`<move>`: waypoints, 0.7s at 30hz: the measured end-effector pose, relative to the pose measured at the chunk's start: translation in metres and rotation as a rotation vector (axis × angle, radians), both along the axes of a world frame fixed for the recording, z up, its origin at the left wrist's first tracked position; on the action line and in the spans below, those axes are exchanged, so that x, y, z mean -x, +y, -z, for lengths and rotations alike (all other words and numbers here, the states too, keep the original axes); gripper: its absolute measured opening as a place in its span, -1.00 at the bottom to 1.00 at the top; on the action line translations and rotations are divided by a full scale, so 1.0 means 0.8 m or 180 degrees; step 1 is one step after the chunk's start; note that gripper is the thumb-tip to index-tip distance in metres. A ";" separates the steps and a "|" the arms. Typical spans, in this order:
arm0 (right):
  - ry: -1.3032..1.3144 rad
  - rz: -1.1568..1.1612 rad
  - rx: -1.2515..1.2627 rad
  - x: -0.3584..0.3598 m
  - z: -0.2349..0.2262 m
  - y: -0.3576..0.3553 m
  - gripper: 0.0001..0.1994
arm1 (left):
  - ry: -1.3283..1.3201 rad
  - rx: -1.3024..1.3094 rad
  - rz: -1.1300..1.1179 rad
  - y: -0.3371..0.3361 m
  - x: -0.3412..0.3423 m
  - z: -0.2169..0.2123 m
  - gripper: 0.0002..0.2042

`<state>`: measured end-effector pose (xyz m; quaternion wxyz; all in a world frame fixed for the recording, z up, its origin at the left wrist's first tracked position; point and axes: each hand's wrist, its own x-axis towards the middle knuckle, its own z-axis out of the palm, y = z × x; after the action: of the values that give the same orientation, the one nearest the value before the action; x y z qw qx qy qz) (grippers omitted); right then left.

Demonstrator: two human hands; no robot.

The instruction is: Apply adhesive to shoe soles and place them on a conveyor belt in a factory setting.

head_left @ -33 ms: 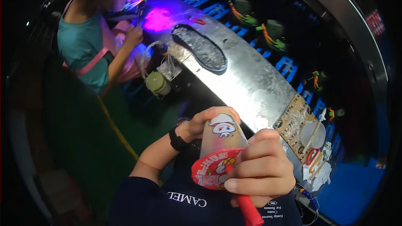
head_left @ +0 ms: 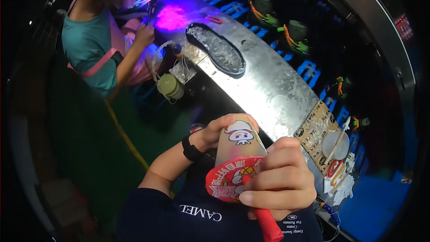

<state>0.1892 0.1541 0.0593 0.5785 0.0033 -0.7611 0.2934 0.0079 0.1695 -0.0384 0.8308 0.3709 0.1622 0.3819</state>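
A drink cup [head_left: 238,150] with a cartoon print is tilted before my chest, its red printed film lid [head_left: 221,183] facing me. My left hand [head_left: 216,131], a black band on its wrist, wraps round the cup's far end. At the lid, the fingers of my right hand [head_left: 283,177] are closed round a thick red straw [head_left: 268,226]. The straw's lower end sticks out below my right hand. Where the straw meets the lid is partly hidden by my fingers.
Ahead runs a metal bench [head_left: 268,94] bearing a dark shoe-sole-shaped piece [head_left: 217,49]. A co-worker [head_left: 92,40] sits at the left by purple light, near a green-lidded container [head_left: 170,86]. Cardboard [head_left: 311,130] and a whitish bowl [head_left: 335,144] lie right. Shoes [head_left: 293,36] stand beyond on blue racks.
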 end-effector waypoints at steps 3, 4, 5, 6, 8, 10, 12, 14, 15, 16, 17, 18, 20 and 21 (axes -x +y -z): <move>0.0111 -0.0071 -0.0125 0.020 0.013 0.006 -0.75 | -0.0253 0.0200 -0.0099 -0.012 0.009 0.014 -0.43; 0.0229 -0.0080 -0.0221 0.029 0.013 0.010 -0.75 | -0.0285 0.0242 -0.0121 -0.012 0.015 0.016 -0.43; 0.0267 -0.0131 -0.0262 0.033 0.013 0.013 -0.75 | -0.0213 0.0216 -0.0157 -0.010 0.019 0.019 -0.43; 0.0180 -0.0131 -0.0286 0.032 0.013 0.015 -0.78 | -0.0190 0.0189 -0.0212 -0.011 0.019 0.020 -0.43; 0.0142 -0.0143 -0.0393 0.029 0.011 0.016 -0.80 | -0.0293 0.0133 -0.0074 -0.004 0.016 0.023 -0.43; -0.0306 -0.0144 0.0020 0.031 0.010 0.013 -0.77 | -0.0341 0.0097 -0.0059 -0.002 0.021 0.029 -0.44; -0.0281 -0.0153 -0.0045 0.035 0.012 0.017 -0.74 | -0.0349 0.0155 -0.0142 -0.004 0.025 0.032 -0.44; -0.0635 -0.0227 0.0172 0.031 0.012 0.022 -0.72 | -0.0410 0.0235 -0.0170 -0.002 0.024 0.035 -0.44; -0.0658 -0.0230 0.0181 0.032 0.012 0.025 -0.72 | -0.0540 0.0349 -0.0130 -0.003 0.024 0.039 -0.44; -0.0611 -0.0294 0.0067 0.038 0.015 0.027 -0.72 | -0.0662 0.0450 -0.0156 -0.007 0.030 0.042 -0.44; -0.0547 -0.0229 0.0123 0.043 0.019 0.028 -0.75 | -0.0774 0.0419 -0.0138 -0.006 0.031 0.043 -0.45; -0.0483 -0.0171 0.0181 0.047 0.021 0.031 -0.79 | -0.0539 0.0596 -0.0358 -0.005 0.030 0.042 -0.44; -0.0609 -0.0355 0.0127 0.036 0.009 0.032 -0.81 | -0.0872 0.0491 -0.0030 0.001 0.032 0.045 -0.46; -0.0736 -0.0367 0.0298 0.033 0.011 0.029 -0.79 | -0.0980 0.0463 0.0013 0.003 0.032 0.046 -0.47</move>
<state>0.1629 0.1771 0.0504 0.4686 -0.0138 -0.8067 0.3598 -0.0177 0.1723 -0.0748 0.8713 0.2473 0.0594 0.4197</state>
